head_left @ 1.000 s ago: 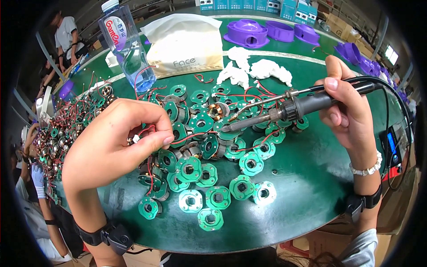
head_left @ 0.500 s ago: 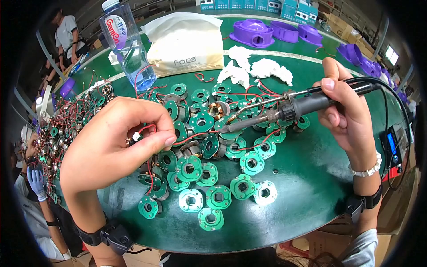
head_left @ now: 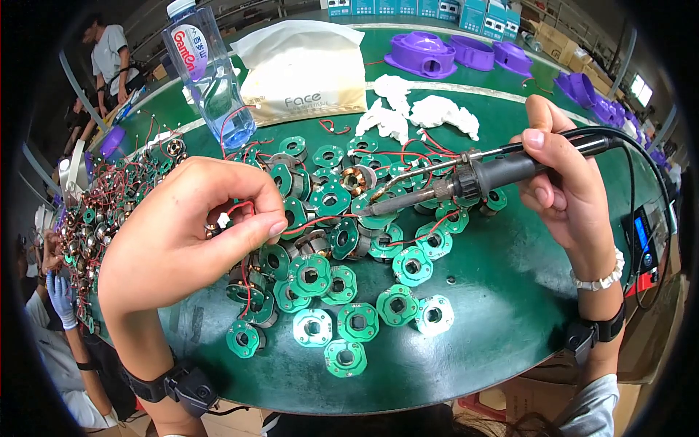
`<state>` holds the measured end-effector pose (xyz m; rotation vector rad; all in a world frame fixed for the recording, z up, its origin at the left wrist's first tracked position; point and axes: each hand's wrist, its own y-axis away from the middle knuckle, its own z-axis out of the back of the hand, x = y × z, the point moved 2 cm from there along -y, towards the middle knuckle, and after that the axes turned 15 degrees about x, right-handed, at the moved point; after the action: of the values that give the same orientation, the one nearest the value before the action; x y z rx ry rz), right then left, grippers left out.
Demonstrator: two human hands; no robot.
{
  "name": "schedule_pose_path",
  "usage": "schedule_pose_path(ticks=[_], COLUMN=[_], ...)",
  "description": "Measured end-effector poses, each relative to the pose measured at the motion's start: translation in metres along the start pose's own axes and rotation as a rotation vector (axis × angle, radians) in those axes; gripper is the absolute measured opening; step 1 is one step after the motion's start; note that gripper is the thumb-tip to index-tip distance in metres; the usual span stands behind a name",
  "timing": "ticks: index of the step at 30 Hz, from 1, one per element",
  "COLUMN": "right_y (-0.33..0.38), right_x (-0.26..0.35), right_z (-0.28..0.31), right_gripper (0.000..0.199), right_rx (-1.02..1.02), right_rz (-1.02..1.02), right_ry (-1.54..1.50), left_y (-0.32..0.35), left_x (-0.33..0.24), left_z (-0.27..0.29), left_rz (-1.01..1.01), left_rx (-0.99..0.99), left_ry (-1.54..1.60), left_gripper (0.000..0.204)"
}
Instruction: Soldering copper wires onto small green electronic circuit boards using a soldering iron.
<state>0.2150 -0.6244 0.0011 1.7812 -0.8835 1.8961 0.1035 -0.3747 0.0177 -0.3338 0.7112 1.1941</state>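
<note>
My left hand (head_left: 193, 233) pinches a thin red-and-black wire (head_left: 312, 222) between thumb and forefinger. A small white connector (head_left: 223, 220) on the wire's end sticks out behind the fingers. In my right hand (head_left: 571, 171) is a black-handled soldering iron (head_left: 506, 173), pointing left, with a thin metal feed tube (head_left: 429, 169) along its top. The iron's tip meets the wire's far end over a green ring-shaped circuit board on a small motor coil; the exact contact is too small to make out. More such green boards (head_left: 309, 274) lie heaped around and below the tip.
A water bottle (head_left: 211, 80), a tissue pack (head_left: 306, 73) and crumpled white tissues (head_left: 444, 116) stand behind the heap. Purple housings (head_left: 419, 54) sit farther back. A soldering station (head_left: 644, 237) is at right, its cable looping near my right arm. More wired coils (head_left: 116, 218) pile up at left.
The purple housings at the back have shifted slightly to the right. My hands, the wire and the soldering iron have hardly moved.
</note>
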Motion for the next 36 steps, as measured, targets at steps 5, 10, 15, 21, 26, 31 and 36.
schedule_pose_path(ticks=[5,10,15,21,26,31,36], right_y=[0.0,-0.002,-0.002,-0.001,-0.001,-0.004,-0.004], right_x=[-0.003,0.001,0.002,0.004,-0.001,0.004,0.009], right_z=[-0.003,-0.001,0.0,0.003,0.001,0.001,0.003], right_gripper=[0.026,0.026,0.026,0.027,0.027,0.027,0.025], right_rx=[-0.016,-0.004,-0.026,-0.019,-0.019,-0.016,-0.035], right_rz=[0.006,-0.006,-0.007,-0.003,-0.008,-0.013,0.01], right_ry=[-0.003,-0.008,-0.015,-0.038,-0.006,-0.005,-0.039], left_y=[0.002,-0.002,-0.002,-0.001,0.001,-0.001,0.003], left_x=[0.006,0.001,-0.001,-0.004,-0.001,-0.003,-0.004], left_z=[-0.002,0.001,0.004,0.004,0.003,0.008,0.01], left_rz=[-0.024,-0.017,-0.023,0.05,0.073,0.123,0.067], left_rx=[-0.041,-0.035,0.031,0.051,0.045,0.015,-0.003], left_ry=[0.003,0.041,-0.04,-0.026,-0.022,0.023,0.002], left_gripper=[0.011,0.01,0.01,0.012,0.012,0.012,0.011])
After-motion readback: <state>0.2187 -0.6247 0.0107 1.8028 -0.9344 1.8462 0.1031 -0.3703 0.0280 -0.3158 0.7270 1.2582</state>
